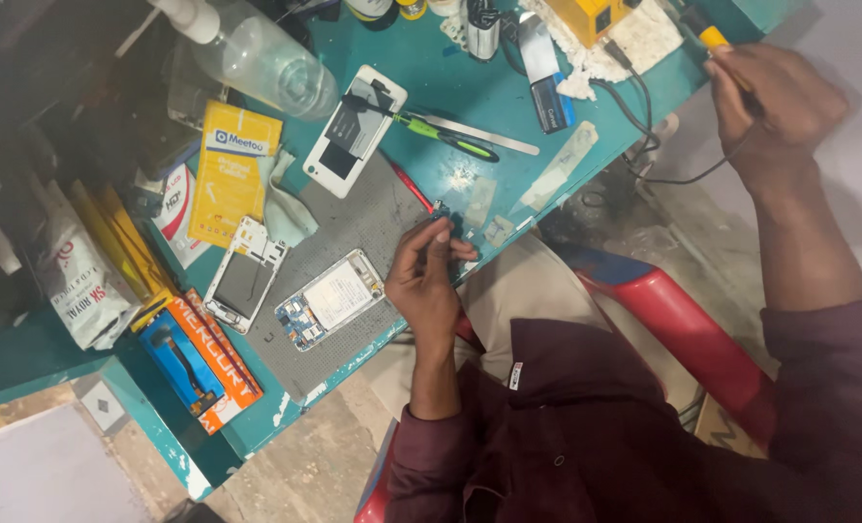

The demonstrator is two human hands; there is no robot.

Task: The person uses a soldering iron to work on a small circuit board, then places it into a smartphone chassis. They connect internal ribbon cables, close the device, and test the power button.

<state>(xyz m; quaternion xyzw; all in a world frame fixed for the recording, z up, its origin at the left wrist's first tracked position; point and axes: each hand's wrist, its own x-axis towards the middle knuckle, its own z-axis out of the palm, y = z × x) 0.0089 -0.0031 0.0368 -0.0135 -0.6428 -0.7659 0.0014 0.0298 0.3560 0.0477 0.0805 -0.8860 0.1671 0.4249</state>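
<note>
Firmly, the left hand (429, 276) pinches a small blue circuit part (441, 215) at the bench (508, 107) edge; an opened phone (329, 300) lies just beside it. Well apart, the right hand (770, 102) grips a yellow-collared soldering iron (707, 34).

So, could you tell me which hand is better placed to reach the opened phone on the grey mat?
Left, probably: the left hand sits beside the opened phone, though pinching a small board; the right hand grips a soldering iron far off.

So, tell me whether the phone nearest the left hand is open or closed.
Open: the phone lies on the grey mat with back cover off, battery and circuit board exposed.
</note>
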